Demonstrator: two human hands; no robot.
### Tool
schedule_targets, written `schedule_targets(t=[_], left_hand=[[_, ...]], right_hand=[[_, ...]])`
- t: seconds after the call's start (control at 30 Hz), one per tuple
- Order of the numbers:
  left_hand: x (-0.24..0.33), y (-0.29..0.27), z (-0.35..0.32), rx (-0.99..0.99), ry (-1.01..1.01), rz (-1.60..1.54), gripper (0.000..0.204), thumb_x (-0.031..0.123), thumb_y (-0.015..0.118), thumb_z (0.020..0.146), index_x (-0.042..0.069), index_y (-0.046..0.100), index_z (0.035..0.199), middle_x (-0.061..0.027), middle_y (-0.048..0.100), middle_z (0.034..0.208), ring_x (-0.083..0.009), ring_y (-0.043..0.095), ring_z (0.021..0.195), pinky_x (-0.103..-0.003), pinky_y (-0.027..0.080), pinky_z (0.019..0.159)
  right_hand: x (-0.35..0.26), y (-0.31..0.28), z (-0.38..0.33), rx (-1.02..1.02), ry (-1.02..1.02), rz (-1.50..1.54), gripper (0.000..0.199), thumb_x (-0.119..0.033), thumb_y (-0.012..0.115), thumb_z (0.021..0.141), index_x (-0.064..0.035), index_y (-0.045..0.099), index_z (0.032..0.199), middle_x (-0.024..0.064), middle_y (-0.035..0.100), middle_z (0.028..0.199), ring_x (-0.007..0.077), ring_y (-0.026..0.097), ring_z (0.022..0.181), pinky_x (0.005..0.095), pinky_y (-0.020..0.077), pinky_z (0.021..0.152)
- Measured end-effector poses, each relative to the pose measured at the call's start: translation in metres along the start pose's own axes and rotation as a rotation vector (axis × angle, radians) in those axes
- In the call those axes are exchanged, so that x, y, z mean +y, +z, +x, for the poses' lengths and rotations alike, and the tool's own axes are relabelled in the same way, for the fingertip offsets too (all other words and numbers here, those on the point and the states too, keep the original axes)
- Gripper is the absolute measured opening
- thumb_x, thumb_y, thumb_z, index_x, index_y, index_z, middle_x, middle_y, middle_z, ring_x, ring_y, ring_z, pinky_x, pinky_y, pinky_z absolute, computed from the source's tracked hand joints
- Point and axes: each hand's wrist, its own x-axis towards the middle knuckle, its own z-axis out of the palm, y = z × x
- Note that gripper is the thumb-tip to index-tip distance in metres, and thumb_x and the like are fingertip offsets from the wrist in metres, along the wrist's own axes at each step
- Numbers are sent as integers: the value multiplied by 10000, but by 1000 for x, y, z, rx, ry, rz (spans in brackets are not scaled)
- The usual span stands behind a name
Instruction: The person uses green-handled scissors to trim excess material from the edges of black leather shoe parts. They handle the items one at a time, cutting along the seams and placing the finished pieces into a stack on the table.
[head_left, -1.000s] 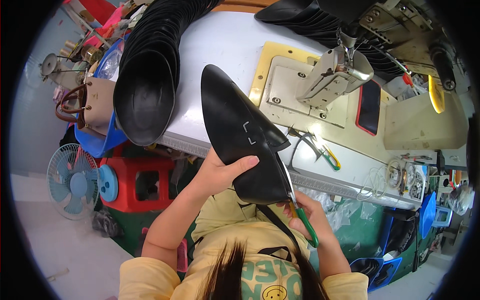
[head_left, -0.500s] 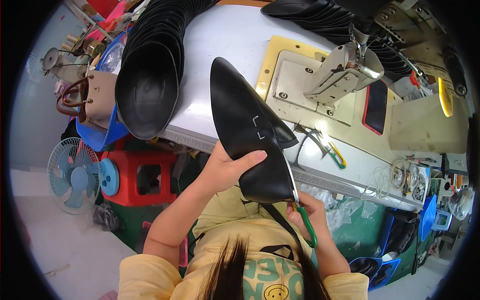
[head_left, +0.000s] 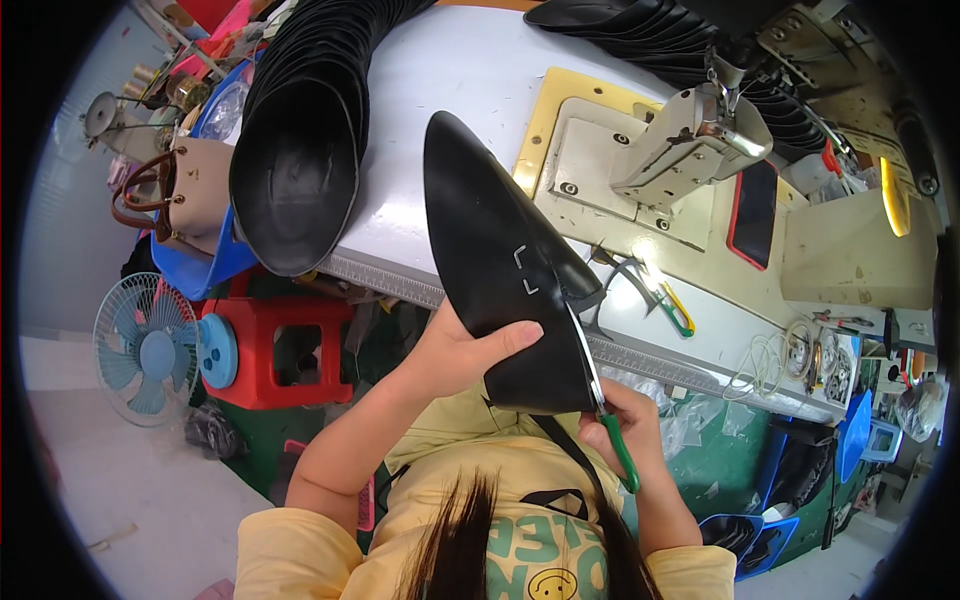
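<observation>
A black shoe upper (head_left: 480, 230), pointed at its far end and marked with two small pale corner lines, hangs in front of the table's near edge. My left hand (head_left: 455, 350) grips its left edge, thumb on top and fingers hidden underneath. Closed around the green handles of a pair of scissors (head_left: 621, 455), my right hand (head_left: 632, 425) is at the lower right corner of the upper. The scissors' blades lie along the upper's right edge, pointing away from me; whether they are cutting there I cannot tell.
A long stack of black uppers (head_left: 295, 170) lies left on the white table (head_left: 430, 60); another black stack (head_left: 640, 40) is at the back. The sewing machine (head_left: 690, 140), red-edged phone (head_left: 752, 215) and yellow-green-handled snips (head_left: 672, 308) are right. A fan (head_left: 150, 350) and red stool (head_left: 270, 390) stand left.
The upper has shifted slightly right and toward me, with my left hand on it. My right hand and the scissors have moved a little to the right.
</observation>
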Motion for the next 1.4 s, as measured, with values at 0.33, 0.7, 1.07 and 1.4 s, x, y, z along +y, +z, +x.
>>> schedule_targets(t=[0.33, 0.7, 1.07, 1.4], left_hand=[[-5, 1, -9, -76, 56, 1, 289, 30, 604, 817, 11, 530, 1096, -40, 575, 1030, -122, 540, 931, -280, 451, 815], [-7, 3, -13, -67, 59, 35, 205, 35, 623, 782, 0, 593, 982, -58, 612, 954, -149, 561, 901, -299, 441, 802], [-9, 1, -16, -114, 13, 41, 194, 10, 618, 781, -4, 610, 974, -65, 602, 1001, -155, 549, 934, -306, 428, 823], [-15, -4, -18, -196, 95, 98, 237, 6, 610, 809, 0, 584, 1045, -43, 605, 1001, -127, 537, 937, -288, 429, 835]], right_hand=[[-12, -4, -5, -72, 54, 112, 532, -222, 779, 691, 21, 570, 1115, 19, 549, 849, 64, 467, 699, 197, 387, 622], [-8, -8, -6, -42, -31, 6, 565, -327, 788, 661, 15, 595, 1068, 9, 512, 712, 68, 414, 634, 210, 345, 559], [-9, -9, -6, -40, 2, 6, 553, -322, 790, 657, 4, 598, 1060, 26, 538, 735, 72, 440, 656, 207, 377, 592], [-19, -9, -2, -68, 52, -71, 677, -513, 742, 650, 42, 608, 1014, -14, 560, 726, 43, 477, 659, 187, 371, 574]])
